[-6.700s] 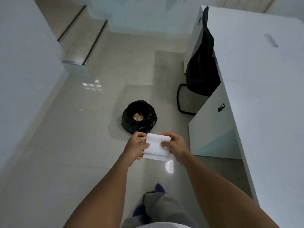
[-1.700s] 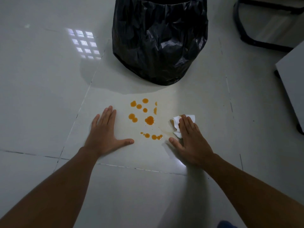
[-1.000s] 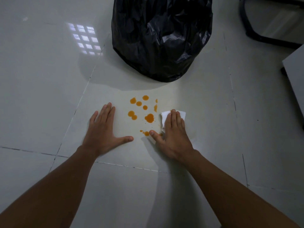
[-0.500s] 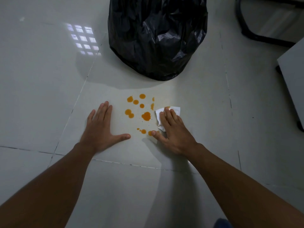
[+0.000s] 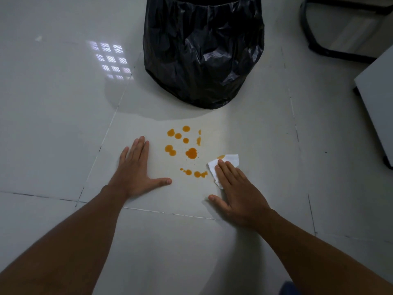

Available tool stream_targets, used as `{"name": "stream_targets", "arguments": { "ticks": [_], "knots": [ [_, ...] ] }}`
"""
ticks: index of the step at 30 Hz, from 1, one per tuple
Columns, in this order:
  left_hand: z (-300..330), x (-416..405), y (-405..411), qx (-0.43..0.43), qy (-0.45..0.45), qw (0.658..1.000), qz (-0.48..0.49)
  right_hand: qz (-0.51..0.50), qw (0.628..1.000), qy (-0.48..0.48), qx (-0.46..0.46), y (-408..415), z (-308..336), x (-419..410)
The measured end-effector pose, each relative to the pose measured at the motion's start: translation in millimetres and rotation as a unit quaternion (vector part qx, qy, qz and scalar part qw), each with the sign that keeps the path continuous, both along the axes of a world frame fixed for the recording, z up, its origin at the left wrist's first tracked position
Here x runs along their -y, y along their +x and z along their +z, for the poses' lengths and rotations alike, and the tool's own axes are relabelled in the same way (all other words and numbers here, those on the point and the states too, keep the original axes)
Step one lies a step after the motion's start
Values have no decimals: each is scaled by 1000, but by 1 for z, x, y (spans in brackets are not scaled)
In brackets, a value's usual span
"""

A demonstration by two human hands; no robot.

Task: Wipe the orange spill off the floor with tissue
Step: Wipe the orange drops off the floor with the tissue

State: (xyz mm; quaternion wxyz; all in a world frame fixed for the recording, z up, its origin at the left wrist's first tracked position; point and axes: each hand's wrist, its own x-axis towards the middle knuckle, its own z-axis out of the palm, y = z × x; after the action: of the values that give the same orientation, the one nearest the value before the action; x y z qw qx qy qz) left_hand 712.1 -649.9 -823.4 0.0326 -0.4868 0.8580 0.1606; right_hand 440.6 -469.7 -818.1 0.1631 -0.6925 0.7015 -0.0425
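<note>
Several orange drops of the spill point(image 5: 191, 153) dot the pale floor tile point(image 5: 148, 128) between my hands. A folded white tissue point(image 5: 230, 160), stained orange at its far edge, lies flat on the floor just right of the drops. My right hand point(image 5: 236, 190) presses on the tissue with flat fingers and covers its near half. My left hand point(image 5: 136, 171) rests flat on the tile to the left of the spill, fingers spread, holding nothing.
A bin lined with a black bag point(image 5: 202, 50) stands just beyond the spill. A black chair base point(image 5: 331, 50) is at the far right, and a white cabinet corner point(image 5: 376, 99) juts in at the right edge. Bare tiles stretch to the left.
My right hand has slid the tissue back to the right and toward me, off the drops. Lower drops show again. The left hand has stayed planted.
</note>
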Motion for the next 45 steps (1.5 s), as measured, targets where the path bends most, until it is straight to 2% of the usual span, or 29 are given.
{"name": "stream_targets", "arguments": {
  "ticks": [5, 8, 16, 23, 27, 31, 36, 45],
  "knots": [
    [-2, -1, 1, -2, -1, 1000, -2, -106, 994, 17, -26, -27, 1, -24],
    [-4, -1, 1, -8, -6, 1000, 1, -153, 988, 33, -9, -39, 3, -11],
    [-5, -4, 1, -14, -27, 1000, 2, -190, 981, 44, 16, -31, 0, 36],
    [-8, -4, 1, -10, -47, 999, 0, -67, 996, 33, 49, 27, 6, 29],
    [-7, -4, 2, -9, -47, 999, -2, -15, 1000, 14, -23, 9, 5, 12],
    [-6, -4, 1, -15, -44, 999, -2, -62, 997, 34, -44, -23, 10, 10],
    [-7, -4, 2, -5, -58, 998, -6, -105, 993, 57, -10, -38, 10, 44],
    [-5, -6, 2, -3, -72, 997, -9, -69, 995, 61, 27, -43, 7, 86]
  ]
}}
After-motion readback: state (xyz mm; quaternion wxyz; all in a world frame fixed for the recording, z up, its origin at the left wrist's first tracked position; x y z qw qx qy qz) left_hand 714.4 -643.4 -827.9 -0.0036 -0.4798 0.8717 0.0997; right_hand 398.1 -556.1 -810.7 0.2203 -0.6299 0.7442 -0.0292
